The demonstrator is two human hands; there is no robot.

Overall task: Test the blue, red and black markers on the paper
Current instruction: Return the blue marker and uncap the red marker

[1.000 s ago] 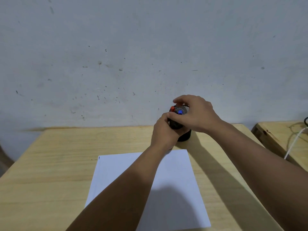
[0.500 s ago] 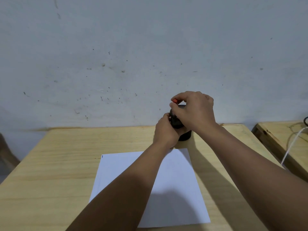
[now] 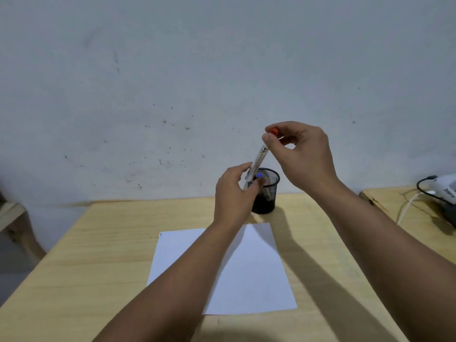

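Red-capped marker (image 3: 261, 154), clear or pale barrel, currently hanging tilted above the black mesh pen cup (image 3: 267, 193); capped end uppermost and leaning right, lower end pointing down-left toward the cup's near rim; long axis running steeply from upper right to lower left. Right hand (image 3: 304, 156) pinching the marker at the very top, thumb and forefinger closing narrowly just under the red cap (image 3: 274, 131), remaining fingers curling loosely behind; the marker is therefore trailing below and to the left of this grip. Left hand (image 3: 232, 193) sitting lower and nearer the barrel's bottom end, fingers half curled, thumb lying across the cup's mouth; whether it is touching the barrel or steadying the cup cannot be told. Blue marker (image 3: 259, 175) showing only as a blue end inside the cup, just beside the left thumb; black marker not distinguishable against the dark mesh. Paper (image 3: 259, 272) lying flat on the wooden table (image 3: 98, 255), nearer the person than the cup, partly crossed by the left forearm, appearing unmarked apart from a tiny dark speck at its far left corner. Judged step: red marker being drawn clear of the cup; uncapping likely falling to the nearer left hand taking the barrel.
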